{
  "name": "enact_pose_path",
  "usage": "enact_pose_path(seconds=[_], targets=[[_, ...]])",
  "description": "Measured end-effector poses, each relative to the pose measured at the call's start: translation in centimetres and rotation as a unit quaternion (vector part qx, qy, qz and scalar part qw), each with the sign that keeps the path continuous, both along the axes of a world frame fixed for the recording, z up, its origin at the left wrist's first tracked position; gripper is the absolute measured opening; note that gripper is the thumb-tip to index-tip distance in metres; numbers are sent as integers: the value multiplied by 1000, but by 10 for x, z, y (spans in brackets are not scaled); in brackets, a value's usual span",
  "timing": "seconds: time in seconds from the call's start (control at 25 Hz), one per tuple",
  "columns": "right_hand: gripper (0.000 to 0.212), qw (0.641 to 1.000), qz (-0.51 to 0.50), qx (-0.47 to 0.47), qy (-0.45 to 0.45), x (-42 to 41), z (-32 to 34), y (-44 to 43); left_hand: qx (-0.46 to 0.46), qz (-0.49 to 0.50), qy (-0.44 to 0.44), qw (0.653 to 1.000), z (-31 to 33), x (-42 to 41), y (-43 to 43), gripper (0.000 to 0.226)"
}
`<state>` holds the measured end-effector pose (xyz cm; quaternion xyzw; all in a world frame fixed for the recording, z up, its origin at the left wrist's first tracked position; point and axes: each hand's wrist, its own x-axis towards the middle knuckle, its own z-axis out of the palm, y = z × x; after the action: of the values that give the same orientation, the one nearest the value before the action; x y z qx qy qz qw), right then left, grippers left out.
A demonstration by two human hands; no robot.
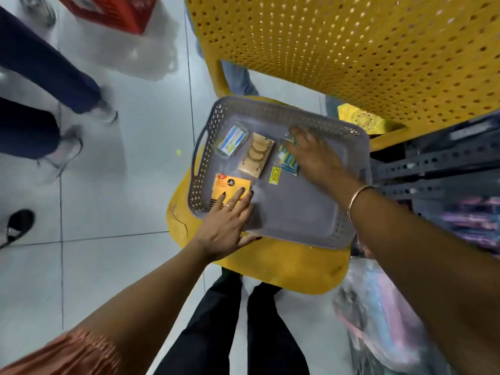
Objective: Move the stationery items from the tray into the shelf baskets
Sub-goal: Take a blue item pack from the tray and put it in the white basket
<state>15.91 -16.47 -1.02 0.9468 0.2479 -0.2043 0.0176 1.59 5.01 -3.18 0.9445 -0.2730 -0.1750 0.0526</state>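
White floor tiles (121,185) are showing around a yellow plastic chair (351,50), and a grey perforated tray (297,212) is sitting on its seat. Inside, the left hand (224,228) is lying flat and open, fingertips pressing an orange-yellow packet (230,185). The right hand (316,155) is curling over a blue-striped sachet (286,161) at the far side; whether it is actually gripping, I cannot tell. A blue-and-white box (232,140) and a card of round pieces (255,155) are waiting untouched. Pinching each packet by an edge (they look thin and slippery) should be lifting them cleanly. Printing is too blurred to read.
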Motion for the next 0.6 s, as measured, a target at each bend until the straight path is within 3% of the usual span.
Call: enact_pose_path(seconds=[0.28,0.6], targets=[[62,998,38,-32,-31,7,-15,1,-5,3,-10,1000,-8,-2,1,75],[58,999,22,-26,36,-9,-15,-12,-2,1,-19,1000,-8,-2,1,75]])
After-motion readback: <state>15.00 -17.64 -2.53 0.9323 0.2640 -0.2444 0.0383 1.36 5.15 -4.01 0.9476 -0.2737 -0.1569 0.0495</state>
